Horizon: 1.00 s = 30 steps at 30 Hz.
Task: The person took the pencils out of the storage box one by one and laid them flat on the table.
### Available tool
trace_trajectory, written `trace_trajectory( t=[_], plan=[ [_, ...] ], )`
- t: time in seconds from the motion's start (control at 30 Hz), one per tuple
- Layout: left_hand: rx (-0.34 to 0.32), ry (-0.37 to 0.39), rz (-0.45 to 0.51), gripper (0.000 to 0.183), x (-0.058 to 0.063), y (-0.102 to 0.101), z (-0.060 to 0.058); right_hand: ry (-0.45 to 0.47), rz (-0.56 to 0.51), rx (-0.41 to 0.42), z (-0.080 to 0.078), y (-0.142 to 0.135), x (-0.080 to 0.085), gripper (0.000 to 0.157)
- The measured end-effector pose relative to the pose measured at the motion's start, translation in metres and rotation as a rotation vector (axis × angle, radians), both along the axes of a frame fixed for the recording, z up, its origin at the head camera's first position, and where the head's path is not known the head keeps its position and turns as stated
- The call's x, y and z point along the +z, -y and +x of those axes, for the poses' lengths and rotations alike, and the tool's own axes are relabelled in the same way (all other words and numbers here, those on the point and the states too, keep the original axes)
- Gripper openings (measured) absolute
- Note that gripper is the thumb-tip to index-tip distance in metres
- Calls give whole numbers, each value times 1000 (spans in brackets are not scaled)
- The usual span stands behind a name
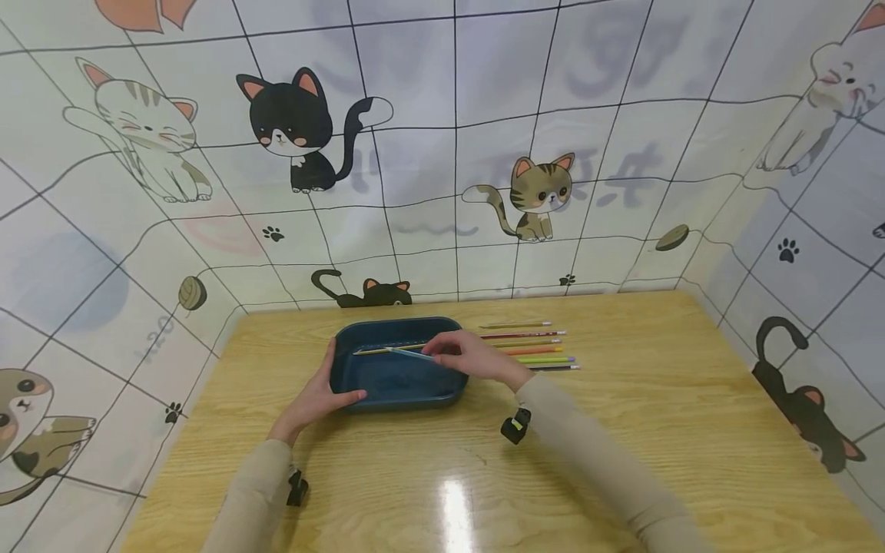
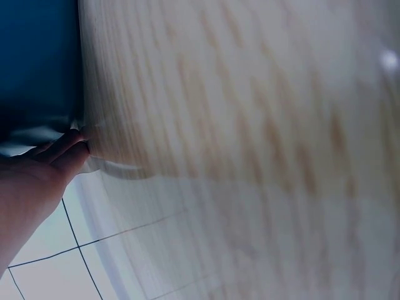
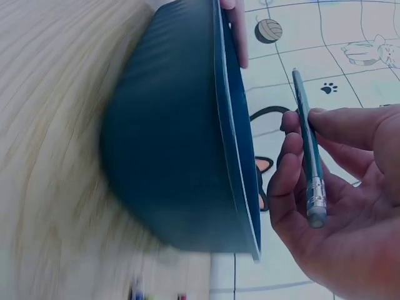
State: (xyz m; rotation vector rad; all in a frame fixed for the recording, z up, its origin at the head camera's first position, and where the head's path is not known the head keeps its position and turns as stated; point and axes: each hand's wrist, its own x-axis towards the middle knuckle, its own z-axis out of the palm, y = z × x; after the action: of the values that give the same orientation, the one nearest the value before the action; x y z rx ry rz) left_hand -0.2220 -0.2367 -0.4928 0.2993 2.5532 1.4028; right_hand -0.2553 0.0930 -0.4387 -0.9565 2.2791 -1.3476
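A dark blue rectangular dish stands on the wooden table. My left hand holds its left end, thumb over the near rim and fingers along the outer wall. In the left wrist view the fingertips lie against the dish's side. Over the dish, my right hand pinches a light blue pencil between thumb and fingers. The right wrist view shows this pencil's metal band and grey eraser pointing toward the camera. Inside the dish is a yellow pencil, partly hidden behind the right hand.
Right of the dish several pencils lie in rough rows, among them a red one, an orange one, a green one and a black one. A cat-print cloth hangs behind the table and along both sides.
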Motion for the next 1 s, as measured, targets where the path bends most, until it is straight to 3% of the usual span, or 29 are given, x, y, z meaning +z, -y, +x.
trace_trajectory(
  t=[0.13,0.63,1.0],
  plan=[
    [-1,-3,12,121,-5,2,-2,-21,17,-14,3,-17,3,23],
    [5,-4,11,119,-5,2,0,-50,80,20,8,-63,-6,19],
    [13,4,-3,118,-2,-1,-1,-70,89,-11,17,-95,-15,19]
  ],
)
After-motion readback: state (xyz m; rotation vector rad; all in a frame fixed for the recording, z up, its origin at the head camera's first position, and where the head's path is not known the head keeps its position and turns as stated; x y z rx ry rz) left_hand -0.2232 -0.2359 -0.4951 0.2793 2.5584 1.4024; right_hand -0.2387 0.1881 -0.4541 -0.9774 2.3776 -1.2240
